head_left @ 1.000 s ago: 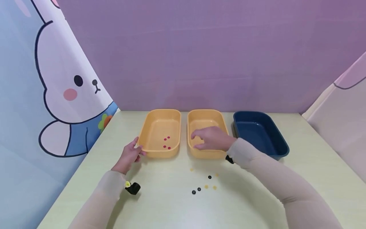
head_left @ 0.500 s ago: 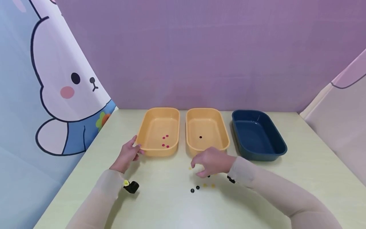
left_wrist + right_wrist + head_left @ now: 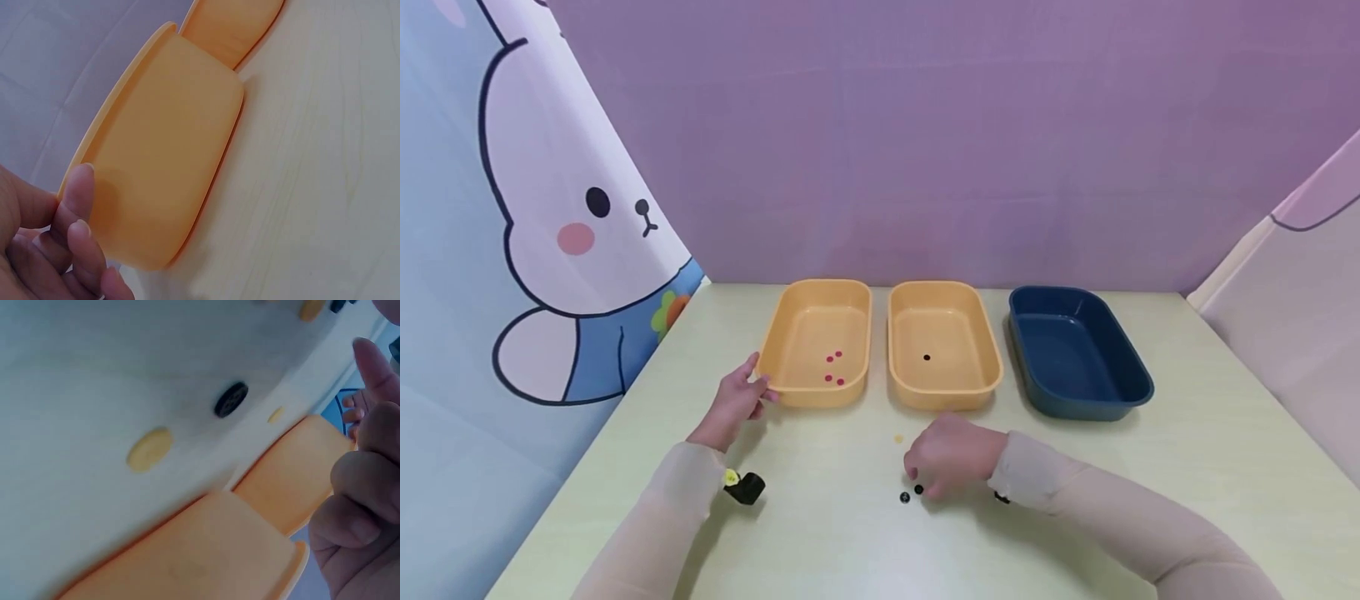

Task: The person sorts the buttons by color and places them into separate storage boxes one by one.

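My left hand (image 3: 733, 404) holds the near left corner of the left orange bin (image 3: 812, 399), thumb at the rim and fingers against the outer wall. Several small magenta discs (image 3: 830, 359) lie in that bin. Over the table, my right hand (image 3: 951, 458) reaches down with thumb and index finger apart, its other fingers curled. Right at its fingertips are two black buttons (image 3: 918, 489). A yellow button (image 3: 898, 438) lies nearer the bins. The right wrist view shows another black button (image 3: 231, 399) between yellow buttons (image 3: 150, 450), under the hand.
A middle orange bin (image 3: 943, 401) with one black button (image 3: 927, 357) in it stands right of the first. Farther right is a dark blue bin (image 3: 1082, 409). A purple cloth wall (image 3: 955, 150) rises behind the table.
My right hand has come out of the middle bin, leaving a black button there, and moved toward the buttons on the table. The left hand has stayed on its bin.
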Motion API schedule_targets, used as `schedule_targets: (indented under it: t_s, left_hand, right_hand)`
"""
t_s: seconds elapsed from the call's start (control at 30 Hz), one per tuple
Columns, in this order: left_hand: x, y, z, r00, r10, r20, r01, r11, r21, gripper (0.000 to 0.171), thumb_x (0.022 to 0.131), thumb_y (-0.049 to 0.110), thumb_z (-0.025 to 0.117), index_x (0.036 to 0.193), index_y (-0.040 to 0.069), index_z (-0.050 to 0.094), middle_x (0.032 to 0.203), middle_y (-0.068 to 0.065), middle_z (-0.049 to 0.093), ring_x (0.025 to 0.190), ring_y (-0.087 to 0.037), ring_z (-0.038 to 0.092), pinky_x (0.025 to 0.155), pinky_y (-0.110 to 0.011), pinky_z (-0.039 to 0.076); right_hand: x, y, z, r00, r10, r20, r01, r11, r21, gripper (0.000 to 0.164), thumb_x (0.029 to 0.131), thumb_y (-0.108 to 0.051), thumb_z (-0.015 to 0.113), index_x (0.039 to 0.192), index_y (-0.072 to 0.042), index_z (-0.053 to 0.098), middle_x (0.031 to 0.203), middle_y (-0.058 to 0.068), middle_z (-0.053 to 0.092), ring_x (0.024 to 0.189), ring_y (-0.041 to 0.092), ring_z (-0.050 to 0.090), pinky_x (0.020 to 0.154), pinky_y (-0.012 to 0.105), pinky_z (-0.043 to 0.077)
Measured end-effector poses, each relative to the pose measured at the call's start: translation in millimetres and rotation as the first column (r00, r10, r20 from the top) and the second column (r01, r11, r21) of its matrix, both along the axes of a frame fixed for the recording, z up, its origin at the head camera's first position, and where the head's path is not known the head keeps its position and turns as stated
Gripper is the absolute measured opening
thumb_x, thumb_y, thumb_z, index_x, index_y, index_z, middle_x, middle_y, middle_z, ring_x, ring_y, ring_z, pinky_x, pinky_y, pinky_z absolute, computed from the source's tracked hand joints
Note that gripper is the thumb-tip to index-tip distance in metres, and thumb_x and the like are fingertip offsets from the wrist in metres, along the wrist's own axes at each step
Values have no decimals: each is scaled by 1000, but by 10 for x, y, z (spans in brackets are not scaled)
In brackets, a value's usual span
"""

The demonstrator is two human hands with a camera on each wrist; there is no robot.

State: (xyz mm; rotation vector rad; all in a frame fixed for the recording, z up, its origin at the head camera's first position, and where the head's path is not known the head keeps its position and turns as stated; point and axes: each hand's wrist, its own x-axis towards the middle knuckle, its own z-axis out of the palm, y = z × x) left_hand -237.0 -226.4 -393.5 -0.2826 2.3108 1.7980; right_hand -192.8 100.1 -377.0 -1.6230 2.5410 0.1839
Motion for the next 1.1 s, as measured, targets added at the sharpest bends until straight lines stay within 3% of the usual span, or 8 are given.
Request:
schedule_targets:
  t_s: [0.17,0.37,0.7,1.1]
  left_hand:
    - [-18,14,9,1000,10,24,-10,1000,-18,61,103,14,40,154,10,7,67,7,61,53,-10,41,55,-22,39]
    - [-23,19,6,999,16,38,-15,1000,-27,60,104,15,39,155,11,7,68,6,61,54,-11,41,56,-22,39]
    - [-21,22,5,999,15,34,-14,1000,-17,61,103,14,40,154,11,7,66,7,61,53,-11,41,54,-22,38]
    - [-26,15,-3,1000,-4,12,4,1000,-4,61,103,13,39,154,9,6,65,8,61,51,-9,40,53,-21,38]
  right_hand:
    - [25,-32,-58,999,-5,-43,6,1000,30,11,71,-27,74,75,-28,64,67,-20,51,56,-1,41,49,18,31]
    - [63,-81,-64,998,-16,-63,20,998,56,25,69,-19,71,60,-26,48,58,-14,35,51,4,31,45,20,25]
    - [80,-133,-47,994,-5,-111,16,994,104,20,68,-21,71,62,-27,53,57,-16,40,50,3,35,46,21,31]
    - [70,-168,-54,996,-16,-87,28,990,141,28,70,-24,72,58,-25,47,54,-14,35,48,3,30,46,21,26]
